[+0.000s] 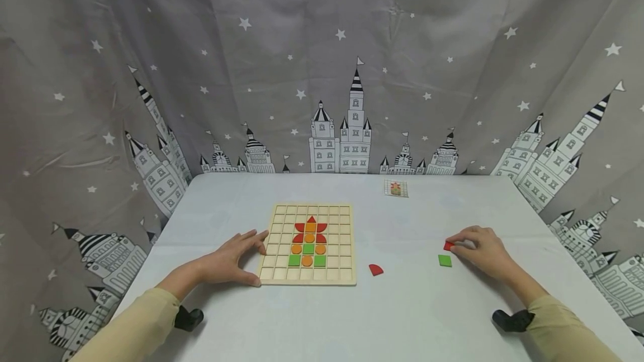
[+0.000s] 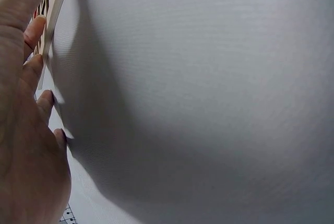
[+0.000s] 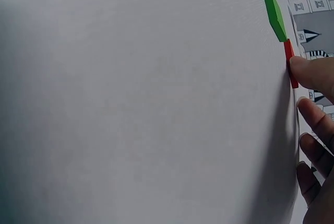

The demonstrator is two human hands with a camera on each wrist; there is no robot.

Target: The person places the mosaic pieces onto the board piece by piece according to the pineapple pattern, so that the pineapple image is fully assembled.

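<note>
My left hand (image 1: pixel 228 261) rests at the left side of a wooden grid board (image 1: pixel 354 250), thumb at its near corner and fingertips along its edge. On the board, red, orange and green tiles form a flower-like figure in the middle. My right hand (image 1: pixel 483 250) pinches a small red tile (image 1: pixel 449 245) between thumb and fingers, low over the table; its full shape is hidden. Just nearer lies a green square tile (image 1: pixel 445 260). In the right wrist view, the thumb lies on the red tile (image 3: pixel 288 51), beside the green tile (image 3: pixel 273 12).
A red quarter-circle tile (image 1: pixel 375 269) lies to the right of the board. Farther back is a small pattern card (image 1: pixel 396 188) with a similar figure on a grid. A grey curtain (image 1: pixel 271 82) printed with castles and stars hangs behind the white table (image 1: pixel 402 323).
</note>
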